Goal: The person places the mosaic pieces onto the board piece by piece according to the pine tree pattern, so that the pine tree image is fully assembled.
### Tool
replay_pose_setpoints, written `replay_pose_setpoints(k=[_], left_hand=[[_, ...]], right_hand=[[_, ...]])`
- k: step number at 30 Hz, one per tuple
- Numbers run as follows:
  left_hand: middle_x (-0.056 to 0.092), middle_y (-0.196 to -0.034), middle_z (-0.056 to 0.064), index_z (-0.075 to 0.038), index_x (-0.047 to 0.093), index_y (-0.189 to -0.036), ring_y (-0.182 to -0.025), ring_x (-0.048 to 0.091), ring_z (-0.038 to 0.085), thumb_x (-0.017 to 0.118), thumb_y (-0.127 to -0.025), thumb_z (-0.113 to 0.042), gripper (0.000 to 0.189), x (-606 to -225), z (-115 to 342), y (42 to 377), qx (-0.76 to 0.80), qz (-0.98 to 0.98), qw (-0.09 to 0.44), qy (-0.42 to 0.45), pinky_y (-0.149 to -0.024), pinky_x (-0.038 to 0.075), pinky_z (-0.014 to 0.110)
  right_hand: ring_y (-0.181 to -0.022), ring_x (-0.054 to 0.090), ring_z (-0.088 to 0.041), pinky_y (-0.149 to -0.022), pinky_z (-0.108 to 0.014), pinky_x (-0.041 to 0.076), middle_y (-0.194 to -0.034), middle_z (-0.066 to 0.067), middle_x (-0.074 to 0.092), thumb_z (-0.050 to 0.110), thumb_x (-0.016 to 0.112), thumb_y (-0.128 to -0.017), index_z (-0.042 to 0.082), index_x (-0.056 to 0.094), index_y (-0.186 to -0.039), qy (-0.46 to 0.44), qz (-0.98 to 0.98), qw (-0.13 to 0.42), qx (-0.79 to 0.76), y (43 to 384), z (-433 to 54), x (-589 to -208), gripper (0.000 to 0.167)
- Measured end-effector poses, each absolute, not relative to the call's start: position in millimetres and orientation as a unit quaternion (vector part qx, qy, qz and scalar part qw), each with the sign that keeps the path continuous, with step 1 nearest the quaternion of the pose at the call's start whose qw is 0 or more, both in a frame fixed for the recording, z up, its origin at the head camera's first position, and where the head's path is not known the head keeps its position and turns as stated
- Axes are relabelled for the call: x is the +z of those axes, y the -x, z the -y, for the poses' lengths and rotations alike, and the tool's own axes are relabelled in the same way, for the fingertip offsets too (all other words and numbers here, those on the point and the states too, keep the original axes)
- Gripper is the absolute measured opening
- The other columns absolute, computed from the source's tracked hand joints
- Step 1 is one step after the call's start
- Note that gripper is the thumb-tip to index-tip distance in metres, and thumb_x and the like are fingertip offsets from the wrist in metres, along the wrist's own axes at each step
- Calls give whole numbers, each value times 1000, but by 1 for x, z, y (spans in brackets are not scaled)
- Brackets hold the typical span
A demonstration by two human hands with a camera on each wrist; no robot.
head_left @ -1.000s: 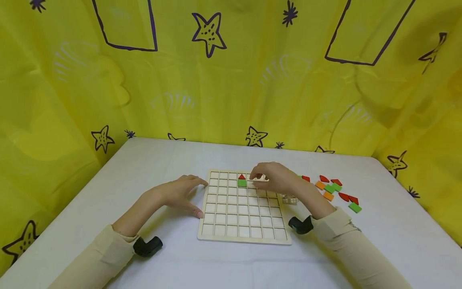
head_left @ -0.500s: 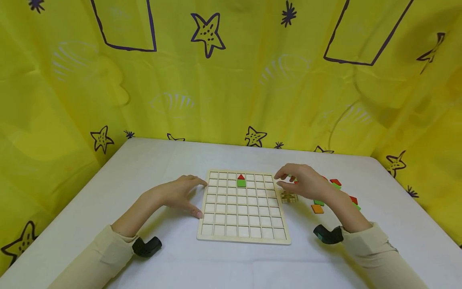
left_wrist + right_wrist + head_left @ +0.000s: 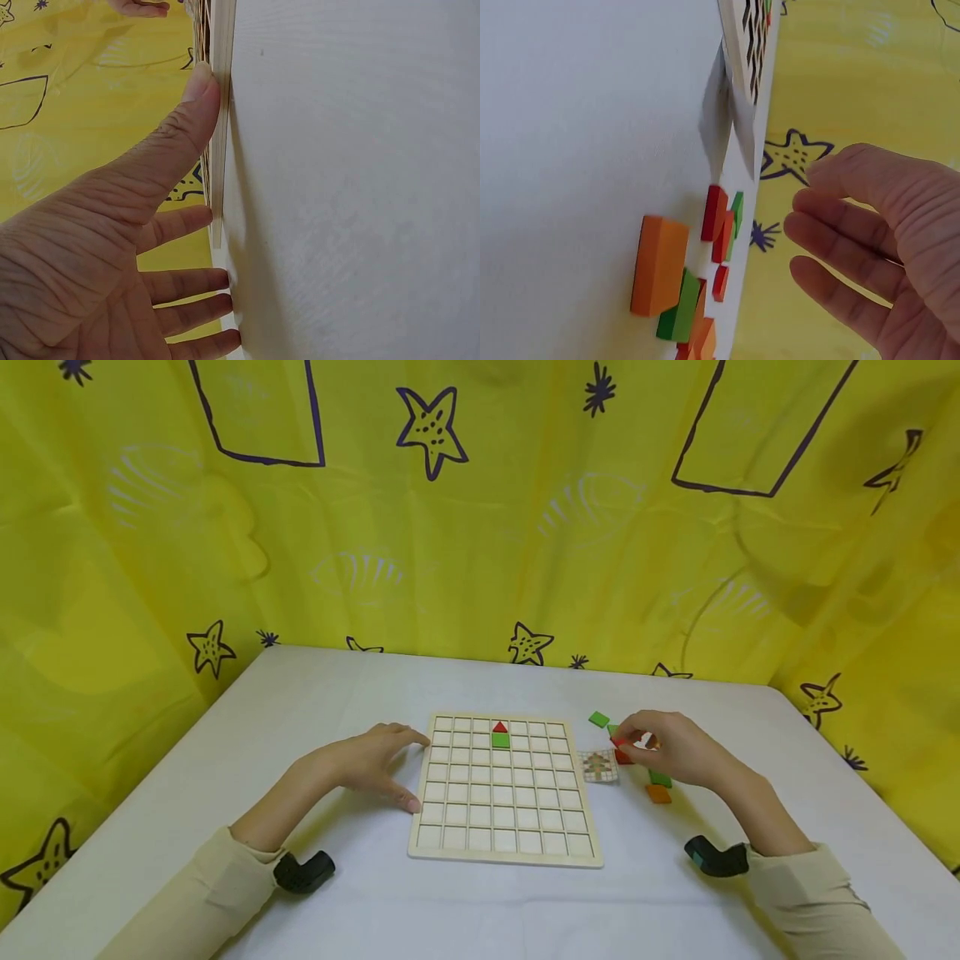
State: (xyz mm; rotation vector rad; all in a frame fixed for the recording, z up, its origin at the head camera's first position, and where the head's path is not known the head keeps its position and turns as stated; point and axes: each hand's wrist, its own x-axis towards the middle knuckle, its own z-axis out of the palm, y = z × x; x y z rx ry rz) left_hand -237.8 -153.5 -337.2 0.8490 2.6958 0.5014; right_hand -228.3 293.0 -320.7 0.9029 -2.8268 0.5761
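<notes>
Left hand (image 3: 366, 762), spread, touches the board (image 3: 504, 860) holding red triangle (image 3: 500, 727) and green square (image 3: 500, 741); right hand (image 3: 675, 748) loosely bent.

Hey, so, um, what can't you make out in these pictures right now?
Head view: how many loose tiles there are; the right hand covers part of the group.
Head view: the exact pattern on the card; too small.
Left wrist view: the squares of the board; it is seen edge-on.
Right wrist view: the lowest tiles in full; the bottom edge cuts them off.
</notes>
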Motion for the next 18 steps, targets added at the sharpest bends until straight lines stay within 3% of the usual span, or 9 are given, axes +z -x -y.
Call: replay_pose_setpoints(k=[13, 18], left_hand=[[42, -154, 22, -12, 50, -147, -144, 37, 42, 88, -76, -51, 89, -338, 153, 237, 172, -932, 136, -289, -114, 36, 61], [44, -153, 20, -13, 50, -146, -143, 38, 41, 88, -76, -51, 89, -339, 154, 239, 171, -932, 133, -290, -113, 36, 60]], right_hand=[[-89, 66, -18, -74, -32, 54, -96, 3, 73, 8, 78, -89, 12, 74, -98, -250, 949, -20, 190, 235, -303, -334, 11], [-87, 63, -17, -74, -32, 53, -96, 2, 73, 12, 79, -88, 11, 73, -101, -239, 953, -23, 183, 237, -300, -337, 14]])
